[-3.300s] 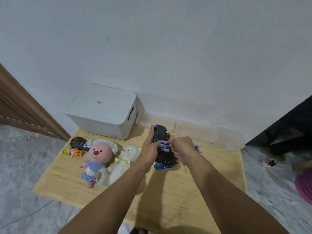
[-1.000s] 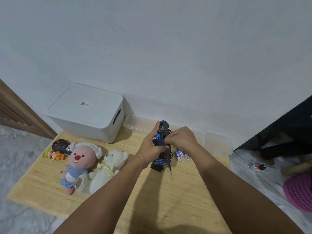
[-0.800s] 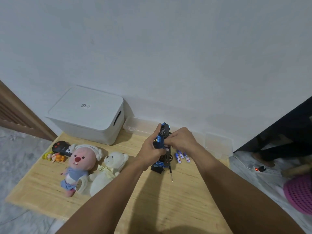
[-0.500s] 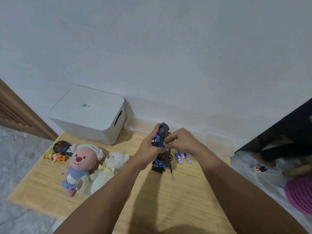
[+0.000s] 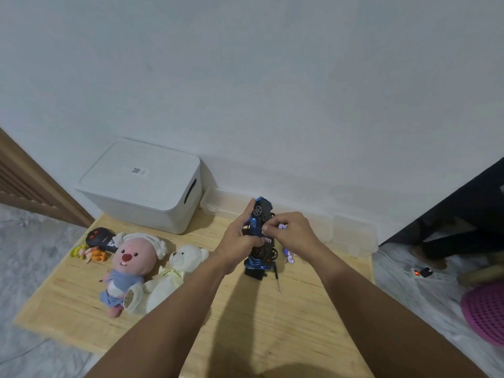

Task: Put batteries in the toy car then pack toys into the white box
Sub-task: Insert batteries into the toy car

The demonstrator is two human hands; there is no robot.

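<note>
Toy car: a blue and black car is being held on its side above the wooden table, underside turned toward the right hand, its rear end lowest.
Left hand: the car body is being gripped from the left, fingers curled round it and the index finger extended up along the front wheel.
Right hand: a small battery is being pinched between thumb and curled fingertips, right at the car's underside.
Loose batteries: at least 1 white and blue cell is being shown lying on the table just right of the car, partly hidden by the right wrist.
Screwdriver: a thin tool is being shown lying on the table just below the car.
White box: it is being shown with its lid on, at the back left of the table against the wall.
Plush toys: a pink plush and a white teddy bear are being shown lying side by side, touching, left of the hands.
Remote control: a black controller is being shown beside a small orange figure, at the table's left edge.
</note>
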